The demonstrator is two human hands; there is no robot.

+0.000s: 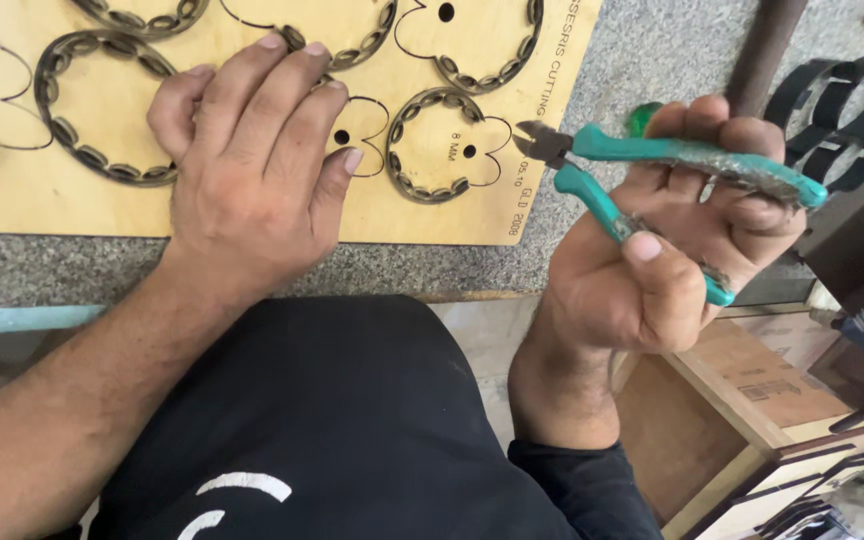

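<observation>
Gripping a pair of teal-handled cutting pliers (652, 175), my right hand (662, 250) has its fingers curled over the upper handle and its thumb pressed on the lower one; the handles stand slightly spread, and the small metal nose points toward the plywood die board (252, 205), hovering just off the board's right edge. A bit of green shows behind the fingers, but I cannot make out what it is. My left hand (252, 165) lies flat on the board, fingers together and pressed down, holding nothing, and it covers part of the cut outlines beneath it. I count six rounded outlines set with dark steel strip on the board, though the top ones are cut off by the frame and one runs off the left edge. The board rests on a speckled grey worktop (642, 60). Right of the board, beyond the pliers, a dark slotted ring (842, 110) is partly hidden behind my fingers.
</observation>
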